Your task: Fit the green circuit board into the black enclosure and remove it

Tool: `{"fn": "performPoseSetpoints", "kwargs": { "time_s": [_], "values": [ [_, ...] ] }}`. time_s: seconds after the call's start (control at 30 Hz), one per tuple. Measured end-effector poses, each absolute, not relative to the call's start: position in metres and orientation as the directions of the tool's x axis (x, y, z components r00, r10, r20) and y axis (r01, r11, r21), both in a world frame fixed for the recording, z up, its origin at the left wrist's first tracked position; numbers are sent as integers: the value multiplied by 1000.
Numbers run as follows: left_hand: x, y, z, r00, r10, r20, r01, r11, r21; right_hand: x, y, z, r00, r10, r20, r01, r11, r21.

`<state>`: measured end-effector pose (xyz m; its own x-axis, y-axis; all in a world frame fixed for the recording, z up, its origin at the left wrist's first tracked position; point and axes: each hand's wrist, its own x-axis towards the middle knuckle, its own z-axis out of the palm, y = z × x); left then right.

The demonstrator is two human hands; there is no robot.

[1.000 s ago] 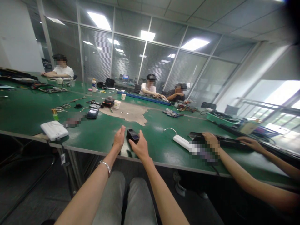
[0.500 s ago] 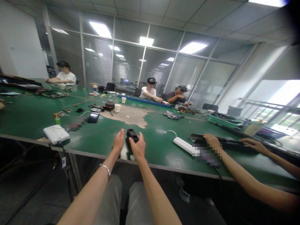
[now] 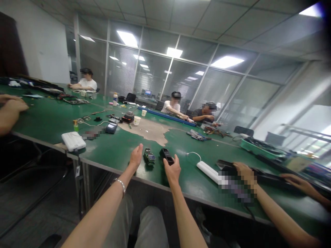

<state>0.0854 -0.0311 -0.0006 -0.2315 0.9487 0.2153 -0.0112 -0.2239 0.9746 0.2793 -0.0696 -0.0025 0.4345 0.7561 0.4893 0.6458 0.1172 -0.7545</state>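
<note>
My right hand (image 3: 172, 169) grips a black plastic casing (image 3: 166, 155) with slots in it, just above the green table (image 3: 124, 151). A small green circuit board assembly (image 3: 149, 157) with a metallic part sits between my two hands. My left hand (image 3: 136, 157), with a silver bracelet at its wrist, is beside the board on its left. Its fingers are upright and seen edge-on, with nothing visible in them, and it is apart from the board.
A white power bank (image 3: 73, 141) lies at the left, a white power strip (image 3: 209, 171) at the right. Another person's hands rest on a black part (image 3: 263, 175). Paper cups (image 3: 137, 120), a phone-like device (image 3: 111, 127) and a green basket (image 3: 258, 148) stand farther back.
My right hand has moved right with the black casing, away from my left hand. The circuit board now shows between them. The view has turned slightly, and another person's hands show at the left.
</note>
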Motion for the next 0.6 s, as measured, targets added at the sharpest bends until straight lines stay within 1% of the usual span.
{"fn": "performPoseSetpoints", "kwargs": {
  "time_s": [0.17, 0.37, 0.5, 0.6],
  "values": [
    [83, -34, 3, -247, 946, 208, -15, -219, 976, 279, -66, -16, 355, 793, 496, 690, 136, -711],
    [84, -33, 1, -250, 945, 214, -30, -228, 973, 279, -64, -18, 347, 807, 479, 707, 111, -699],
    [84, -32, 0, -250, 946, 208, -33, -223, 974, 276, -66, -6, 380, 808, 451, 684, 83, -725],
    [84, -30, -2, -250, 946, 207, -39, -223, 974, 262, -66, 11, 382, 806, 452, 666, 99, -740]
  ]
}}
